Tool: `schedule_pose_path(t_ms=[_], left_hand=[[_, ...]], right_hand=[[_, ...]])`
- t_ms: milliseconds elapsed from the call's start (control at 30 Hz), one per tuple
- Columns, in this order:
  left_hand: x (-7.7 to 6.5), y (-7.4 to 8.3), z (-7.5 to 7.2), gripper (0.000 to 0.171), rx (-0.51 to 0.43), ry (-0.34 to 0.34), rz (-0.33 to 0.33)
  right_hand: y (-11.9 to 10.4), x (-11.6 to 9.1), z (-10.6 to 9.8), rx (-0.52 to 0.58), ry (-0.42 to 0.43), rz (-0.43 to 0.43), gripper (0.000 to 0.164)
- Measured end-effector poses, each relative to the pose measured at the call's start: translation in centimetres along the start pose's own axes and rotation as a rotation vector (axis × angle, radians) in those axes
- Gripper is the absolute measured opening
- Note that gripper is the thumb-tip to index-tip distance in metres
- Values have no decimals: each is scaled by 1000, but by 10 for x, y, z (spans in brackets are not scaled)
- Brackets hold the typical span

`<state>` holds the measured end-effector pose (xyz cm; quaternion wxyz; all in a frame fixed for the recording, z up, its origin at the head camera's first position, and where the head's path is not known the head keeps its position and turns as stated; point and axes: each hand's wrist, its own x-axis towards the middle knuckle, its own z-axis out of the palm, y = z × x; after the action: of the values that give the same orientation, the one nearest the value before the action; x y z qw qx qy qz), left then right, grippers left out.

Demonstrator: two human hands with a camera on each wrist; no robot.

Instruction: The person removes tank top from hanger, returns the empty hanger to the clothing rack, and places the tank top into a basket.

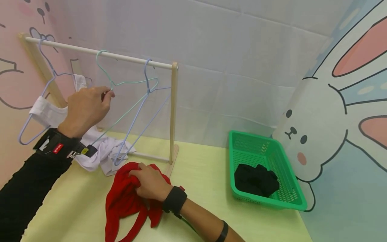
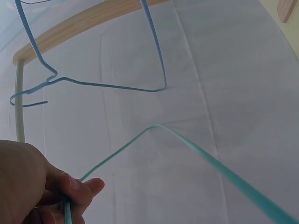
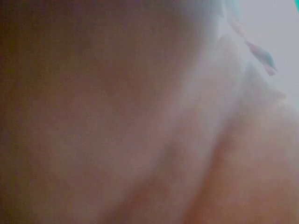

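My left hand [image 1: 87, 109] pinches the mint-green hanger [image 2: 243, 189] just below its hook, which hangs over the rail. No garment is on that hanger. Below, at the table, my right hand [image 1: 152, 183] grips the upper part of a red garment [image 1: 122, 198], whose strap-like ends trail toward me. The right wrist view is blurred and filled mostly by skin. A white garment [image 1: 104, 146] with straps hangs from the left lilac hanger [image 1: 54, 73], its lower part lying on the table behind my left wrist.
The wooden rack's white rail [image 1: 127, 59] runs across the left half, ending at a wooden post [image 1: 173, 114]. A bare lilac hanger [image 1: 148, 90] hangs near that post. To the right stands a green basket [image 1: 288, 171] holding black cloth [image 1: 257, 180], beside the rabbit-printed wall.
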<state>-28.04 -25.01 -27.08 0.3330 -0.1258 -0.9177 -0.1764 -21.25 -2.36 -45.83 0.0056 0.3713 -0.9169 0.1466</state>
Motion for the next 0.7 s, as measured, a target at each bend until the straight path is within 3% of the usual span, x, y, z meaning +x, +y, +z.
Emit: schedule_pose_path(t_ms=[700], left_hand=[[-1,3,-2,35,-6,-6,0]], right_hand=[[8,-13,-17,29,28,0,46]])
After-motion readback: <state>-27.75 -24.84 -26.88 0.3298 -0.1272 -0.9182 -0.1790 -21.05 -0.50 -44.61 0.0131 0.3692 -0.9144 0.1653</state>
